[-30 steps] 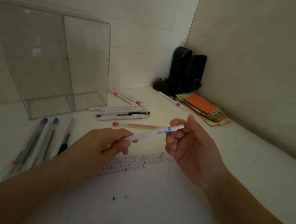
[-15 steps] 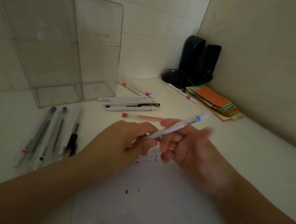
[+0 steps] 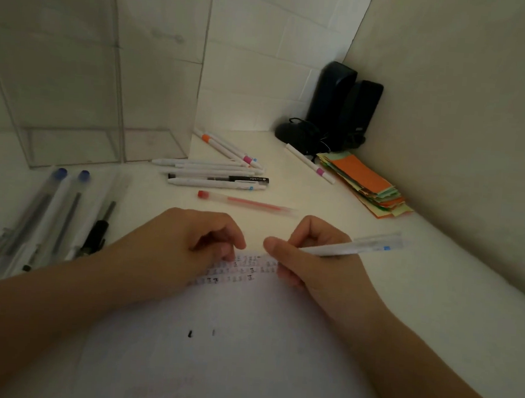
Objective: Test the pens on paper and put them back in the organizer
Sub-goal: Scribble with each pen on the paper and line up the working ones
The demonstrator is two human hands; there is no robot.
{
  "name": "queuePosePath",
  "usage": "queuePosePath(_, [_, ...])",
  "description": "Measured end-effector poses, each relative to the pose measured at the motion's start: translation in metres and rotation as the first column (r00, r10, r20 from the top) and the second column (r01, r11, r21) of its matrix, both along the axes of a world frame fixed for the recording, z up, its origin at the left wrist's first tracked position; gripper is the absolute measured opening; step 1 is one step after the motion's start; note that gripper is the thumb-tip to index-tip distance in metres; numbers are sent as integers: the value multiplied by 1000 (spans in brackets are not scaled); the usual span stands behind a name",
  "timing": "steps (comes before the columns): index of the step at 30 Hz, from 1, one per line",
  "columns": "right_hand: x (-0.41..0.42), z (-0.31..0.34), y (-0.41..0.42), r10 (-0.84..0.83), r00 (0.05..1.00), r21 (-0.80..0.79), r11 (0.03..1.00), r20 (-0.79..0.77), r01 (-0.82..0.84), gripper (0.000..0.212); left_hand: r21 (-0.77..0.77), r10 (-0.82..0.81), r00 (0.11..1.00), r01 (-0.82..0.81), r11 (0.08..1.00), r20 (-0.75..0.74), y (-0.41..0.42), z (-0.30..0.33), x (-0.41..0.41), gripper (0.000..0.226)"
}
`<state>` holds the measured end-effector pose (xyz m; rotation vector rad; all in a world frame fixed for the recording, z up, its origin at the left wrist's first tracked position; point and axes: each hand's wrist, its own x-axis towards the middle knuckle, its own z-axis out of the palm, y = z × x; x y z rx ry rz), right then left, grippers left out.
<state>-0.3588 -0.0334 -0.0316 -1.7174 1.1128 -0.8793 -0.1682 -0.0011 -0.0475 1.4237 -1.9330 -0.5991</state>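
right hand (image 3: pixel 309 261): pinches white pen (image 3: pixel 354 247), tip hidden under the fingers at the top of the paper (image 3: pixel 228 352) | left hand (image 3: pixel 189 249): fingers curled, rests on the paper, holds nothing | organizer (image 3: pixel 91 93): clear, stands at back left | other pens (image 3: pixel 216 174): lie on the desk (image 3: pixel 434 304) in front of it

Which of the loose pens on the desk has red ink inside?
The clear pen with the red cap, lying alone just beyond the hands; the others are white, black or blue-capped.
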Motion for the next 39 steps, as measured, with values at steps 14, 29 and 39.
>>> queuePosePath(14, [14, -12, -3, -27, 995, -151, 989, -93, 13, 32, 1, 2, 1000, -2, 1000, 12, 4, 2, -3, 18])
queuePosePath(29, [12, -12, -2, -10, 995, -188, 982, -98, -8, 34, -17, -13, 998, 14, 1000, 57, 6, 4, -4, 17])
queuePosePath(39, [11, -14, -3, -2, 992, -221, 975, -129, -26, 36, 9, -9, 999, 9, 1000, 48, 6, 4, -4, 16])
